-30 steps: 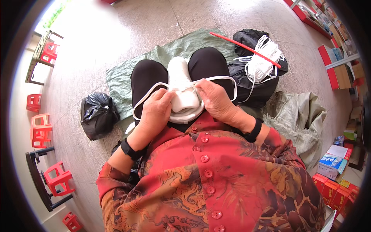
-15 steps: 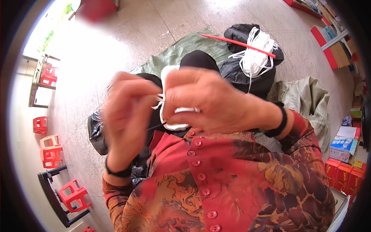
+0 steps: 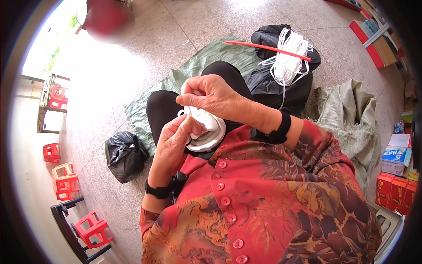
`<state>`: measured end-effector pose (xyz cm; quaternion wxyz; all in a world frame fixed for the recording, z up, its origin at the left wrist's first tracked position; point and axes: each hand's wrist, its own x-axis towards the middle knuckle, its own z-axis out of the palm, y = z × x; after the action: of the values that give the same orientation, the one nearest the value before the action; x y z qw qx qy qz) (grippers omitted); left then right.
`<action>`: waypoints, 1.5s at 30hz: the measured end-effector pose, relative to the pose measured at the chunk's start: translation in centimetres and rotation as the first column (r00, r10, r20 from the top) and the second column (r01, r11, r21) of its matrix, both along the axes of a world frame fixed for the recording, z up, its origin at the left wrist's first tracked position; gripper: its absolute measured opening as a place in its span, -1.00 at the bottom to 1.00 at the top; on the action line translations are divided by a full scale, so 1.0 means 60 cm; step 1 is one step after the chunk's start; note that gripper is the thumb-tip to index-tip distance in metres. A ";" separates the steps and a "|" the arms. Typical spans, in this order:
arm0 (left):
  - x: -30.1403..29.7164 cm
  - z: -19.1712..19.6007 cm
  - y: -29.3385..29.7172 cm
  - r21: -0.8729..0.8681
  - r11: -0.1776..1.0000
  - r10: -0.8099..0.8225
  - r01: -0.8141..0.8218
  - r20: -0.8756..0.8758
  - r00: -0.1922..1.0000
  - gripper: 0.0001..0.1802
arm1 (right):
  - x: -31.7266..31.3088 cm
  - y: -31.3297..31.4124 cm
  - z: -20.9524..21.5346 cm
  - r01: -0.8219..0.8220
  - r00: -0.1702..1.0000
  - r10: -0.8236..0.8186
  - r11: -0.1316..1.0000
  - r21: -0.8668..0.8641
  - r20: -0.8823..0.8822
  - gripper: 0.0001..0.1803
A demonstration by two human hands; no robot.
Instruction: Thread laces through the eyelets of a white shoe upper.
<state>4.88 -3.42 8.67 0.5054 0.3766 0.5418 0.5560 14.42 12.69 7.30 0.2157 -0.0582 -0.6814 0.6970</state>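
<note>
A white, soft-looking piece [image 3: 211, 132] with a rounded end and layered folds lies in my lap between my black-clad knees; its exact kind I cannot make out. My left hand [image 3: 173, 138] is closed at its near left side, thumb and fingers pinching white cord. A small loop of that white cord [image 3: 180, 113] sticks out beside the fingertips. Just above, my right hand [image 3: 215, 97] is closed too, thumb against fingers at the cord's upper part. White material shows inside its curled fingers. The fingertips hide where the cord meets the piece.
Black plastic bags [image 3: 281, 90] at the right bear a bundle of white cord [image 3: 290, 57] with a red stick [image 3: 268, 49] across it. A tied black bag [image 3: 126, 156] sits left. Green sheeting [image 3: 176, 79] lies beneath; a pale woven sack [image 3: 347, 110] lies right. Red stools [image 3: 92, 229] line the left.
My hands have moved: the left to the right and slightly down, the right up and left. More of the folded white piece now shows, and the view has shifted a little.
</note>
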 end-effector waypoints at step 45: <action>-0.115 -0.077 0.155 -0.399 0.890 -0.405 0.221 -0.472 0.783 -0.73 | 0.085 -0.066 -0.068 -0.135 0.984 0.035 0.782 0.609 0.173 -0.73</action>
<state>-1.99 5.87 4.05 0.4717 0.5164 0.6743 0.2371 19.55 8.73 3.22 0.1385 -0.0067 -0.8882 0.4381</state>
